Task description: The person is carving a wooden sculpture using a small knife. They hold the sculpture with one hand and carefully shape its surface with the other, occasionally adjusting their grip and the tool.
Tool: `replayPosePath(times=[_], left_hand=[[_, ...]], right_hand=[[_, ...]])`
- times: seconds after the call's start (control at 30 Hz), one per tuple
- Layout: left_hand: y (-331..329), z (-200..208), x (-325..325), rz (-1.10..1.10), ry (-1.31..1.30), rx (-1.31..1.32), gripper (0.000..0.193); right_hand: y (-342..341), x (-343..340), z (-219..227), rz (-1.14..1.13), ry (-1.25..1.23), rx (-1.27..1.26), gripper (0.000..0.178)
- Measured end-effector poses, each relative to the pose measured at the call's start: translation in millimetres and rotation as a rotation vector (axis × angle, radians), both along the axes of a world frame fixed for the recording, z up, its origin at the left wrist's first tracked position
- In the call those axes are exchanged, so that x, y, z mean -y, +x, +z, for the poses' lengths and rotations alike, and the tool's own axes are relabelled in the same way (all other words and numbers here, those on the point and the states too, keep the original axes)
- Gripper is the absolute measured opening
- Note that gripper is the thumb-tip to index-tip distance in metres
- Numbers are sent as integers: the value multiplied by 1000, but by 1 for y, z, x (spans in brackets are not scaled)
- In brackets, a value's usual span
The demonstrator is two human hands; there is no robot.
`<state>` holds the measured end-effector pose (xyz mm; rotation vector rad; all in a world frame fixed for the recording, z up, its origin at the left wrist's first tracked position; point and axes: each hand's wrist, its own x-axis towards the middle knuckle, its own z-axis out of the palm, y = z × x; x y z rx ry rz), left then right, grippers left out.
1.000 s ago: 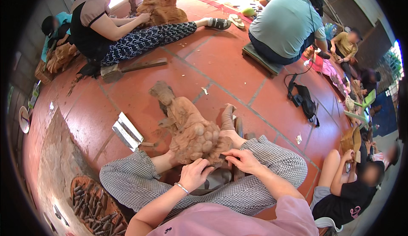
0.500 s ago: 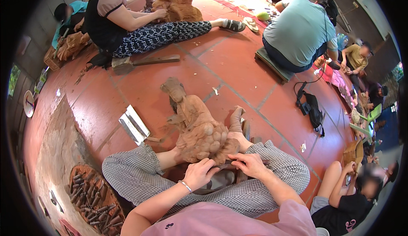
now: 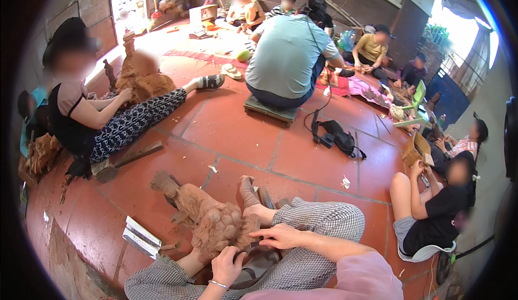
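Observation:
A reddish-brown wooden carving of a seated figure leans to the left between my crossed legs, its rounded, bumpy base toward me. My left hand is closed beside the lower edge of the base, around something dark that I cannot make out. My right hand is at the right side of the base. Its fingers are stretched out, the index finger reaching to the wood. Dark grey material lies in my lap below the hands.
Left of the carving lies a white-and-dark flat packet. Farther off is a wooden mallet. A black camera bag rests on the tiles. A person squats ahead; another sits at left, and one at right.
My view has swung up and to the right, so the carving sits lower and farther left. My right hand's fingers have straightened. The tool pile at lower left is out of view.

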<state>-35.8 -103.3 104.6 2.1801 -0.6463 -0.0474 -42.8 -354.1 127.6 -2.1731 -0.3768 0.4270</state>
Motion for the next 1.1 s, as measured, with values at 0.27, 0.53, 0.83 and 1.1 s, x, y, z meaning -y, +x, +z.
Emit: replayPosePath(times=[0.27,0.53,0.83,1.1], left_hand=[[-2,3,-5,-7,-7,-5,18],[-4,9,-6,-1,45,-46,18],[-3,3,-7,-36,26,4,19],[-1,5,-9,-27,50,46,19]], right_hand=[[0,-7,0,-5,-212,290,30],[4,-9,3,-17,-152,144,31],[3,-5,1,-10,-137,106,31],[8,-10,0,-57,7,-45,31]])
